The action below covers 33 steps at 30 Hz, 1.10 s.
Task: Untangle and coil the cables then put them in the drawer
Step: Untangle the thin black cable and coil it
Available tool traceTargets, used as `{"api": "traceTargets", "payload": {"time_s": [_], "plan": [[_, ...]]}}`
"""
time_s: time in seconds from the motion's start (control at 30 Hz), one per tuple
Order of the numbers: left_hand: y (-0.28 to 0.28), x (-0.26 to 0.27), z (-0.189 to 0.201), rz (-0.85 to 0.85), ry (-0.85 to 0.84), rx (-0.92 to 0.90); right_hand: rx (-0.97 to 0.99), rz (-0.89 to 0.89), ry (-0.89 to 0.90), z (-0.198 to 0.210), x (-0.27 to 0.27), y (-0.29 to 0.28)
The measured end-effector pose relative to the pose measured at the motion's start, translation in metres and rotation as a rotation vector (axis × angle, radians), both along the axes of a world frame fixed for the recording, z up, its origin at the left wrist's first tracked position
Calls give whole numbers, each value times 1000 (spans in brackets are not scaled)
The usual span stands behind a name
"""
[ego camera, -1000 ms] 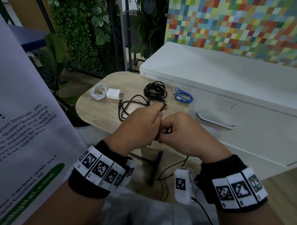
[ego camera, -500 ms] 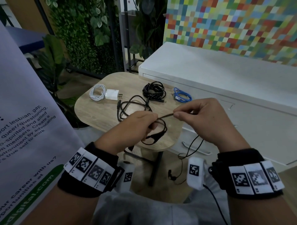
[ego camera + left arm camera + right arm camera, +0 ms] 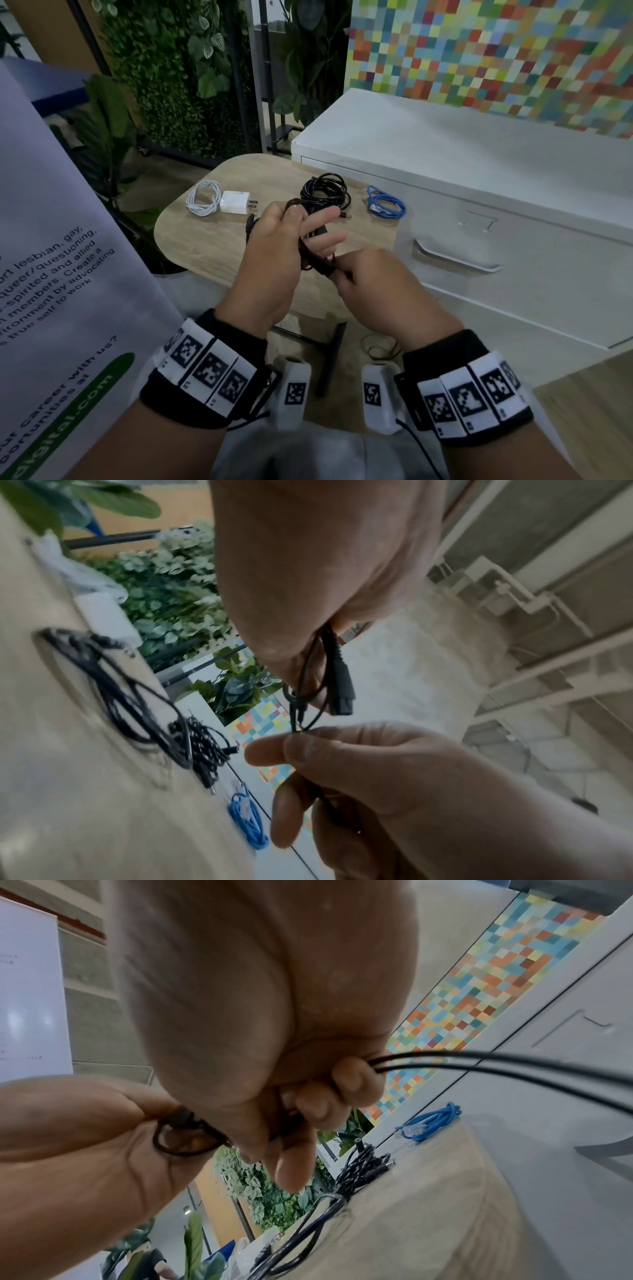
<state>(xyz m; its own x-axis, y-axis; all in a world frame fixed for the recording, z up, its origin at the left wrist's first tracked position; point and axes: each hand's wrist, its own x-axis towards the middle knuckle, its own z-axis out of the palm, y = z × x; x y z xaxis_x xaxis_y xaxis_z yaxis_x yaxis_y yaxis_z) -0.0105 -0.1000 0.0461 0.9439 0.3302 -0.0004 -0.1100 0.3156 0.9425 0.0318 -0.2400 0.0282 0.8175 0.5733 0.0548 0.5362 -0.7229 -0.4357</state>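
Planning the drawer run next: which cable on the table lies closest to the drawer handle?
The blue cable. It lies at the table's right edge beside the cabinet; the black coil and white cable lie farther left.

Small wooden table [image 3: 205, 240] with rounded corners, standing against a white cabinet [image 3: 513, 240]. Lying on the tabletop, left to right along the far side: a coiled white cable [image 3: 204, 198]; just beside it, a white charger [image 3: 235, 202] with prongs pointing right; a coiled black cable [image 3: 325, 192]; a bundled blue cable [image 3: 385, 206] nearest the cabinet.
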Motion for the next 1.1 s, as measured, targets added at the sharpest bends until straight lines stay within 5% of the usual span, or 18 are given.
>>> {"api": "traceTargets", "payload": {"time_s": [0.17,0.37,0.43,0.6,1.1], "plan": [[7,-1,-9,56,-23,466,-45,128,34,-1,-5,2],[8,-7,-18,-104,16,1067,-44,112,8,5,-4,-3],[6,-8,-15,-111,21,1050,-55,100,-6,6,-2,-5],[20,-5,-4,-122,119,578,-28,106,40,6,1,-13],[25,0,-14,-113,97,816,23,218,37,13,-7,-4]]}}
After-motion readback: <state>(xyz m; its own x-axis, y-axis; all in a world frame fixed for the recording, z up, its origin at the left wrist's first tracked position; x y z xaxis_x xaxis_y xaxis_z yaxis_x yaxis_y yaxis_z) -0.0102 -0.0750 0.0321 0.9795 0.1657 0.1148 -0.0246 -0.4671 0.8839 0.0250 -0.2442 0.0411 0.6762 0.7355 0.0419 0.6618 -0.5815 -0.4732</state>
